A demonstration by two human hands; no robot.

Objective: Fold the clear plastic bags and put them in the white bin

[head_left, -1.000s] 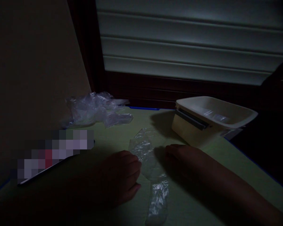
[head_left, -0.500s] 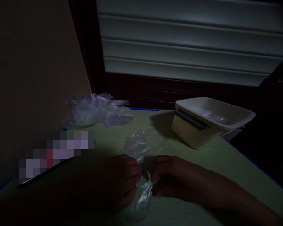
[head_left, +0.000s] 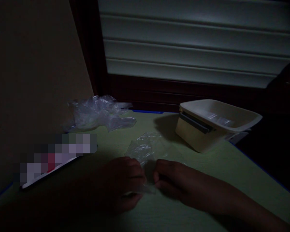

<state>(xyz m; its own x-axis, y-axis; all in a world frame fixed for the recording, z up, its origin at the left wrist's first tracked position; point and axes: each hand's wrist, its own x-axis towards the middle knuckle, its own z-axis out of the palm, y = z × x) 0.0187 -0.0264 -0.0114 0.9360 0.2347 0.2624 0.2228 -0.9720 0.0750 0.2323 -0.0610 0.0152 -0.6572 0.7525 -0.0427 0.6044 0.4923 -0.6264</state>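
Note:
A thin clear plastic bag (head_left: 141, 149) lies creased on the table, its near end gathered between my two hands. My left hand (head_left: 128, 185) is closed on that end, and a flap of the film sticks out between its fingers toward the right. Facing it, my right hand (head_left: 171, 177) has thumb and forefinger pinched at the bag's right side; the dim light makes the film at its fingertips hard to see.
Crumpled clear plastic bags (head_left: 99, 112) are heaped at the back left. A cream bin (head_left: 195, 138) with a dark handle stands at the back right, some clear plastic inside. A blurred-out flat object (head_left: 55, 161) lies at the left. A slatted panel (head_left: 183, 48) rises behind the table.
The near part of the bag that stretched toward me below my hands has been folded up between them. My right hand's fingers have closed into a pinch.

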